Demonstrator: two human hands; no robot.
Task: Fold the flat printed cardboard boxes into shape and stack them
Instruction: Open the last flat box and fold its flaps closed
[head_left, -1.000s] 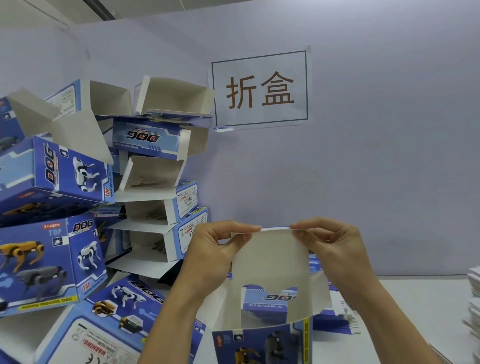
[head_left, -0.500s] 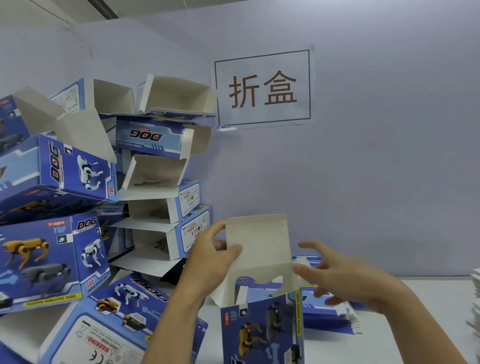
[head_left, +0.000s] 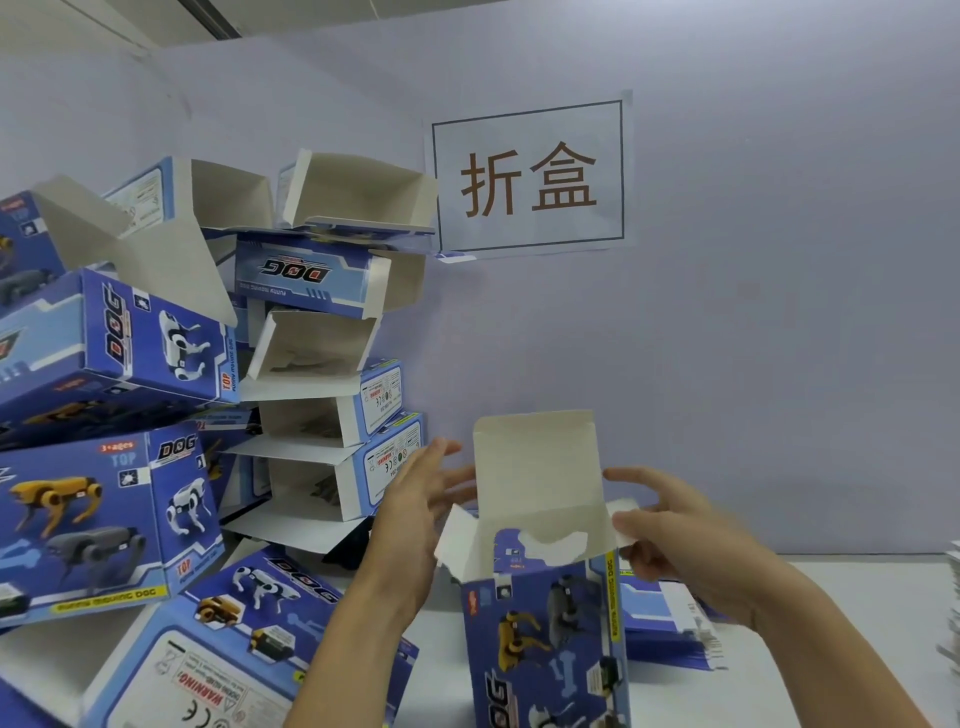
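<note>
Blue printed box standing upright on the white table between the two hands, top end open, white lid flap raised straight up. Left hand just left of the box, fingers straight and spread, tips reaching toward the left edge of the lid flap; contact with the small left side flap cannot be told. Right hand at the right edge of the box, fingers loosely curved and apart, thumb at the small right side flap, apparently touching it; firm grip not visible. Beyond the left fingers, a leaning pile of folded boxes, several with open ends facing outward, more tumbled on the table below the left forearm. Beyond the right fingers, a low stack of flat boxes lying on the table behind the upright box. Above the fingers, on the pale wall, a paper sign with two brown characters. At the far right edge, part of another stack, too cut off to identify.
</note>
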